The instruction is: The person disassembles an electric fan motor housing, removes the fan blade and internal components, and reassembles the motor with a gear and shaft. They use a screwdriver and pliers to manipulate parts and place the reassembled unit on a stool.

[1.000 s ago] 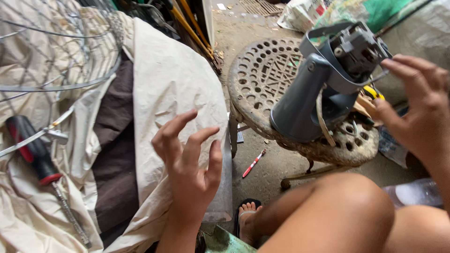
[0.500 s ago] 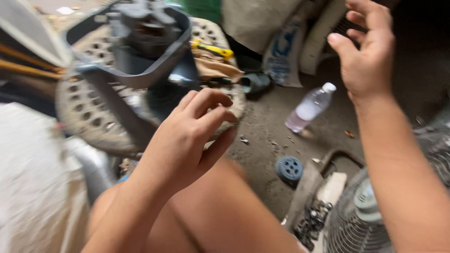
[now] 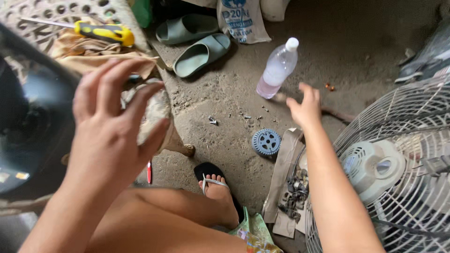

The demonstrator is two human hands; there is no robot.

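My left hand (image 3: 110, 124) is raised close to the camera, fingers spread, holding nothing, in front of a dark fan motor housing (image 3: 28, 126) on a perforated stool (image 3: 56, 11). My right hand (image 3: 305, 107) reaches down toward the dirt floor with open fingers, just below a clear plastic bottle (image 3: 277, 69) lying there. A blue-grey round plastic gear-like part (image 3: 266, 141) lies left of my right forearm. A white fan with its wire guard (image 3: 398, 173) stands at the right.
A yellow-handled screwdriver (image 3: 101, 32) rests on rags on the stool. Two green slippers (image 3: 199, 42) and a printed sack (image 3: 243, 18) lie at the back. Small screws (image 3: 243, 115) dot the floor. Cardboard with small metal parts (image 3: 293, 197) lies by my sandalled foot (image 3: 218, 192).
The view has swung right and down to the floor. My right hand has dropped from high up toward the bottle; my left hand has stayed raised and open.
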